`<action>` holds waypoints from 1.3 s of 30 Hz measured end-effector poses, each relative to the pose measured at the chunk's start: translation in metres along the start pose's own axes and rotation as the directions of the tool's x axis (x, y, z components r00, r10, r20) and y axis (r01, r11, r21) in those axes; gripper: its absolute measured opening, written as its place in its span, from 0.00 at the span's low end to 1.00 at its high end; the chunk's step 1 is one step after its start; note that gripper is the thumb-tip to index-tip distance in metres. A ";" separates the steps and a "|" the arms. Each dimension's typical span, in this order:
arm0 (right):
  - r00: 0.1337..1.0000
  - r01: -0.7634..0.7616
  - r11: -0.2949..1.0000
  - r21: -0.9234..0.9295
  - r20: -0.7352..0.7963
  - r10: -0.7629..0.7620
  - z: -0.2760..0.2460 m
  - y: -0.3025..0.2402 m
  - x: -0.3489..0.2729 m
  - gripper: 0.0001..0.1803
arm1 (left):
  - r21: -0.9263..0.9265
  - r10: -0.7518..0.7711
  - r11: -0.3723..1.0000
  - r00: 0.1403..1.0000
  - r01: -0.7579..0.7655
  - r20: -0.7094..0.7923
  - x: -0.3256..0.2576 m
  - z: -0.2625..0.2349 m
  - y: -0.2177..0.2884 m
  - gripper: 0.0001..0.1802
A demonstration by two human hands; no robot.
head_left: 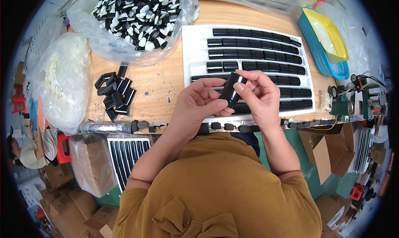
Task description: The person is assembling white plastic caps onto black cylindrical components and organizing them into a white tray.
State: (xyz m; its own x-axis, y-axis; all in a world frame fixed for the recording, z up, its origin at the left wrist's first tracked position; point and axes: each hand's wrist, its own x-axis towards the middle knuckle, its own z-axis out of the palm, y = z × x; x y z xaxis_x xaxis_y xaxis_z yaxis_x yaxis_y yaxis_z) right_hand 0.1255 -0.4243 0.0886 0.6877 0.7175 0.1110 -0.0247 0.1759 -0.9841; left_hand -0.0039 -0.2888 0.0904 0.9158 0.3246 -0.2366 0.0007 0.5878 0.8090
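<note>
Between both hands I hold a glossy black case (232,87), short and rounded, tilted above a white tray. My left hand (195,105) pinches its lower end between thumb and fingers. The thumb and fingers of my right hand (262,96) close on its upper end. Beneath my hands lies the white tray (195,33), with rows of similar black cases (257,45) packed in its grooves. One gap shows in the fourth row. My hands hide part of the lower rows. Left of the tray, a loose pile of black cases (116,92) rests on the wooden table.
A clear plastic bag (166,55) of small black and white pieces stands at the back left, beside another bag (66,84) of pale pieces. Far right are a blue basket (318,57) holding a yellow bin (334,34) and a small green machine (343,105). Cardboard boxes (336,150) stand below.
</note>
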 end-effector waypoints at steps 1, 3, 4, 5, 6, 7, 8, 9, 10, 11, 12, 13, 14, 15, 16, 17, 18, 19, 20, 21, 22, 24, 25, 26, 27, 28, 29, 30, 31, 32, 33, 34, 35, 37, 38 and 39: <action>1.000 0.027 1.000 0.008 -0.002 -0.027 0.001 0.001 -0.001 0.14 | 0.014 0.003 1.000 1.000 -0.003 -0.009 0.000 0.000 0.000 0.23; 0.998 0.055 0.998 0.015 -0.004 -0.055 0.000 0.006 -0.001 0.13 | 0.027 0.007 1.000 1.000 -0.006 -0.018 0.001 -0.001 -0.002 0.22; 0.999 0.030 0.998 0.053 0.023 -0.032 -0.003 0.009 -0.001 0.17 | 0.016 0.006 1.000 1.000 -0.005 -0.018 0.001 -0.001 -0.003 0.22; 0.999 0.005 0.996 0.089 0.051 -0.010 -0.005 0.011 -0.001 0.20 | 0.005 0.005 1.000 1.000 -0.005 -0.017 0.002 -0.002 -0.004 0.22; 0.999 0.005 0.996 0.090 0.053 -0.010 -0.004 0.010 0.001 0.20 | 0.006 0.006 1.000 1.000 -0.005 -0.018 0.003 -0.002 -0.005 0.22; 0.991 0.095 0.995 -0.029 0.101 -0.091 -0.002 0.007 0.004 0.28 | -0.013 0.029 1.000 0.999 -0.029 -0.017 0.005 -0.003 -0.005 0.23; 0.974 0.188 0.972 -0.142 0.157 -0.166 0.000 0.003 0.007 0.35 | -0.031 0.052 0.998 0.999 -0.052 -0.017 0.007 -0.004 -0.005 0.24; 0.958 0.245 0.926 -0.286 0.215 -0.188 -0.005 -0.002 0.008 0.48 | -0.031 0.053 0.998 0.998 -0.054 -0.018 0.007 -0.004 -0.002 0.24; 0.958 0.247 0.926 -0.285 0.217 -0.188 -0.007 -0.002 0.009 0.48 | 0.002 0.032 0.999 0.999 -0.032 -0.004 0.006 -0.004 0.002 0.26; 0.953 0.270 0.908 -0.320 0.226 -0.204 -0.007 -0.001 0.010 0.47 | 0.035 0.010 0.999 1.000 -0.010 0.010 0.006 -0.004 0.005 0.29; 0.947 0.293 0.888 -0.355 0.234 -0.219 -0.009 0.000 0.009 0.47 | 0.035 0.010 0.999 1.000 -0.010 0.010 0.004 -0.006 0.004 0.29; 0.947 0.292 0.900 -0.324 0.227 -0.226 -0.012 0.002 0.010 0.45 | 0.075 0.051 0.996 0.996 -0.056 0.076 0.002 -0.008 0.003 0.31; 0.947 0.292 0.900 -0.324 0.226 -0.226 -0.014 0.001 0.009 0.45 | 0.111 0.088 0.988 0.986 -0.105 0.142 0.001 -0.009 0.003 0.33; 0.937 0.306 0.900 -0.312 0.266 -0.226 -0.016 -0.001 0.009 0.44 | 0.111 0.087 0.988 0.986 -0.103 0.142 0.000 -0.009 0.006 0.33; 0.925 0.318 0.900 -0.299 0.305 -0.226 -0.017 -0.003 0.009 0.44 | 0.138 0.148 0.975 0.971 -0.175 0.187 0.000 -0.008 0.011 0.35; 0.933 0.245 0.943 -0.225 0.318 -0.167 -0.015 -0.005 0.006 0.45 | 0.161 0.205 0.956 0.951 -0.246 0.232 0.000 -0.009 0.013 0.37; 0.934 0.245 0.943 -0.225 0.317 -0.167 -0.014 -0.005 0.006 0.45 | 0.161 0.205 0.956 0.951 -0.245 0.233 0.001 -0.012 0.015 0.37; 0.928 0.242 0.956 -0.163 0.325 -0.179 -0.014 -0.003 0.005 0.46 | 0.298 0.266 0.888 0.919 -0.351 0.291 0.004 -0.017 0.015 0.40; 0.923 0.238 0.966 -0.100 0.333 -0.193 -0.014 -0.002 0.004 0.48 | 0.419 0.314 0.788 0.880 -0.451 0.357 0.005 -0.019 0.016 0.43; 0.926 0.249 0.962 -0.115 0.317 -0.202 -0.014 -0.003 0.004 0.49 | 0.419 0.313 0.788 0.880 -0.451 0.357 0.005 -0.019 0.015 0.43; 0.927 0.249 0.962 -0.116 0.317 -0.202 -0.015 -0.004 0.003 0.49 | 0.495 0.358 0.696 0.849 -0.520 0.390 0.006 -0.019 0.015 0.42; 0.918 0.269 0.942 -0.203 0.349 -0.187 -0.019 -0.006 0.001 0.48 | 0.560 0.392 0.592 0.814 -0.580 0.428 0.005 -0.018 0.016 0.42; 0.920 0.267 0.942 -0.205 0.345 -0.185 -0.019 -0.006 0.000 0.48 | 0.610 0.403 0.524 0.804 -0.595 0.438 0.002 -0.017 0.017 0.42; 0.919 0.277 0.938 -0.208 0.342 -0.196 -0.019 -0.005 -0.001 0.47 | 0.655 0.412 0.453 0.793 -0.605 0.448 0.000 -0.016 0.018 0.42; 0.917 0.289 0.934 -0.211 0.341 -0.207 -0.019 -0.005 -0.002 0.47 | 0.654 0.412 0.454 0.793 -0.605 0.449 -0.001 -0.015 0.017 0.42; 0.918 0.288 0.934 -0.212 0.340 -0.206 -0.019 -0.005 -0.003 0.47 | 0.660 0.420 0.454 0.797 -0.599 0.434 -0.002 -0.014 0.016 0.42; 0.919 0.292 0.933 -0.213 0.334 -0.211 -0.019 -0.005 -0.004 0.47 | 0.666 0.428 0.453 0.800 -0.592 0.420 -0.002 -0.013 0.014 0.42; 0.920 0.295 0.931 -0.214 0.326 -0.217 -0.018 -0.004 -0.004 0.46 | 0.665 0.426 0.454 0.800 -0.593 0.422 -0.001 -0.014 0.013 0.42; 0.921 0.295 0.931 -0.216 0.323 -0.217 -0.018 -0.003 -0.005 0.46 | 0.664 0.427 0.453 0.799 -0.595 0.424 0.000 -0.014 0.012 0.41; 0.929 0.265 0.941 -0.212 0.316 -0.190 -0.018 -0.001 -0.005 0.46 | 0.662 0.428 0.453 0.797 -0.597 0.426 0.001 -0.015 0.010 0.40; 0.937 0.235 0.949 -0.209 0.309 -0.164 -0.019 0.001 -0.005 0.45 | 0.660 0.426 0.454 0.796 -0.599 0.430 0.003 -0.016 0.007 0.40; 0.939 0.234 0.949 -0.211 0.303 -0.164 -0.020 0.004 -0.006 0.45 | 0.657 0.417 0.450 0.793 -0.605 0.445 0.005 -0.018 0.005 0.39; 0.941 0.208 0.959 -0.194 0.307 -0.142 -0.022 0.008 -0.007 0.45 | 0.652 0.408 0.447 0.789 -0.612 0.460 0.007 -0.019 0.003 0.38; 0.947 0.180 0.966 -0.186 0.298 -0.119 -0.026 0.014 -0.009 0.44 | 0.649 0.391 0.457 0.793 -0.608 0.468 0.010 -0.021 -0.003 0.39; 0.954 0.117 0.988 -0.097 0.288 -0.085 -0.025 0.016 -0.010 0.43 | 0.651 0.377 0.464 0.798 -0.602 0.469 0.012 -0.022 -0.006 0.40; 0.959 0.056 0.998 -0.008 0.279 -0.051 -0.027 0.018 -0.011 0.43 | 0.640 0.373 0.468 0.793 -0.609 0.482 0.015 -0.023 -0.011 0.40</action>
State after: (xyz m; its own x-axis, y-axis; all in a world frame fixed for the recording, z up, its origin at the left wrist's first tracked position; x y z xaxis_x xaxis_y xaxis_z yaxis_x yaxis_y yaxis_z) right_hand 0.1366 -0.4471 0.0660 0.4581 0.8671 0.1957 0.0193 0.2105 -0.9774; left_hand 0.0001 -0.2735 0.0657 0.9201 0.1196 0.3730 -0.3001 -0.3967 0.8675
